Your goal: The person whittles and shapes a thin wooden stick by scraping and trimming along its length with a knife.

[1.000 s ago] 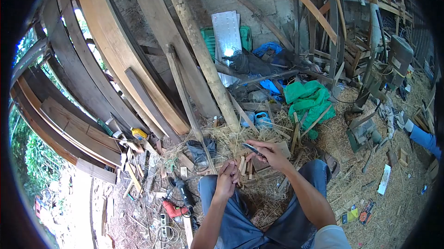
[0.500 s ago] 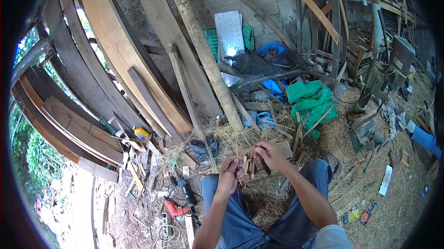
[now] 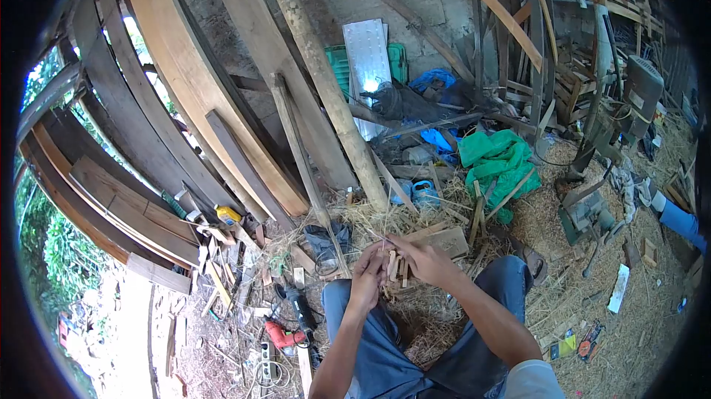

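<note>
My left hand point(image 3: 366, 274) is in front of my left knee, its fingers closed round a thin, pale sliver that looks like wood. Coming in from the right, my right hand point(image 3: 429, 262) has its fingers bent together and reaches the left fingertips. Whatever it grips is hidden behind the fingers. Just below and between the hands show several short wooden pieces point(image 3: 398, 267). Behind the right hand lies a flat wooden board point(image 3: 449, 242) on the straw-like shavings.
A red power drill point(image 3: 284, 334) and a dark grinder-like tool point(image 3: 300, 310) lie left of my legs, near a power strip point(image 3: 266, 360). Long planks point(image 3: 200, 80) lean along the left. A green sheet point(image 3: 498, 165) and a metal machine point(image 3: 586, 215) stand ahead right.
My right hand has moved left to meet my left hand. The dark, blade-like thing seen under it earlier no longer shows. My left hand has barely moved.
</note>
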The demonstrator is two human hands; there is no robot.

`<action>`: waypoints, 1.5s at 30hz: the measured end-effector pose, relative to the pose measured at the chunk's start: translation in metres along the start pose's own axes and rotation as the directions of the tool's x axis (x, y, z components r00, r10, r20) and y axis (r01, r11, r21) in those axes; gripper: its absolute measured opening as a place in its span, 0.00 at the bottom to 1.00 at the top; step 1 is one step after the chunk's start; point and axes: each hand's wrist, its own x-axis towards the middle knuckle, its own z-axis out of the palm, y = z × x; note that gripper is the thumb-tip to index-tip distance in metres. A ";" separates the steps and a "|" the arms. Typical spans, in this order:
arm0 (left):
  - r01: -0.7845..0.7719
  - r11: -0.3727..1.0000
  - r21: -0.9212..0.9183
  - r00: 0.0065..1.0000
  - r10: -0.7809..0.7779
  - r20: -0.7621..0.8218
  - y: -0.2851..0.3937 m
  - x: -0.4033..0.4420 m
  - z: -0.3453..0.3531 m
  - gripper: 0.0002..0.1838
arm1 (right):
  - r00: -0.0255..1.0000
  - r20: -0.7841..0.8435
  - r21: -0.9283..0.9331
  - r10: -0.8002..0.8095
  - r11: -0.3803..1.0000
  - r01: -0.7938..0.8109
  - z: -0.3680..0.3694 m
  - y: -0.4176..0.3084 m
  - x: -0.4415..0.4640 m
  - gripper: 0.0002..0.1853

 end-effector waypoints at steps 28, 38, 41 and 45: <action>0.233 0.971 -0.054 0.956 -0.218 0.195 -0.012 -0.030 0.022 0.23 | 0.964 -0.080 -0.214 0.255 0.940 -0.267 -0.007 0.023 0.000 0.11; 0.268 0.963 -0.012 0.942 -0.260 0.215 -0.011 -0.028 0.012 0.17 | 0.995 -0.047 -0.377 0.089 0.921 -0.100 0.007 0.024 -0.003 0.09; 0.157 0.988 0.002 0.961 -0.153 0.230 -0.008 -0.026 0.014 0.12 | 0.997 -0.041 -0.399 0.071 0.913 -0.081 0.010 0.014 -0.005 0.10; 0.159 0.984 -0.077 0.967 -0.139 0.215 -0.012 -0.025 0.015 0.16 | 0.998 -0.025 -0.381 0.065 0.922 -0.069 0.010 0.014 -0.003 0.10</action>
